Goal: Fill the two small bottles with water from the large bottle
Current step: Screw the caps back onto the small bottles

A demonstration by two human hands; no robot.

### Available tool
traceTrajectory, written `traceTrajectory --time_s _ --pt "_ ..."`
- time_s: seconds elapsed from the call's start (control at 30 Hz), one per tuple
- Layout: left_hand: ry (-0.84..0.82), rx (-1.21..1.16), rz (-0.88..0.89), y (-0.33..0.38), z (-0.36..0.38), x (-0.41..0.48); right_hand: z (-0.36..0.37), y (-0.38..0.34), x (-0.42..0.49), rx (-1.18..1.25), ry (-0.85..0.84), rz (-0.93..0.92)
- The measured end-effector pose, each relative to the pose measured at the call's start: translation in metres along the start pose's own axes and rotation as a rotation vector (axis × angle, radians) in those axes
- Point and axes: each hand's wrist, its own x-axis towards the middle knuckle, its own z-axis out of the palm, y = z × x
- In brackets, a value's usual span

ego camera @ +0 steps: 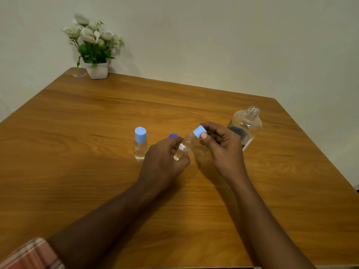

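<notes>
My left hand (165, 158) grips a small clear bottle (184, 147) holding water, tilted with its neck toward the right. At that neck, the thumb and fingers of my right hand (223, 144) pinch its light blue cap (199, 131). A second small bottle (140, 144), capped in light blue and holding water, stands upright on the table to the left. The large clear bottle (245, 126) stands uncapped behind my right hand. A darker blue cap (173, 136) lies on the table behind my left hand, partly hidden.
The wooden table (97, 181) meets a pale wall at the back. A white pot of artificial flowers (95, 53) stands at the far left corner. A striped sleeve (29, 255) shows at the bottom left.
</notes>
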Motion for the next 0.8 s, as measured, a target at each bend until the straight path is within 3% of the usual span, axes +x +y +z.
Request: traceTrajectory --time_s 0.43,0.67,0.8 --pt "-0.020 0.048 0.070 0.000 -0.001 0.000 -0.001 -0.006 0.003 -0.094 -0.100 -0.046" --pt "-0.040 0.046 0.062 0.000 -0.002 0.000 0.001 -0.012 0.008 -0.160 -0.077 -0.007" --pt "-0.037 0.027 0.042 0.000 -0.002 -0.001 0.001 -0.013 0.004 -0.067 -0.035 -0.012"
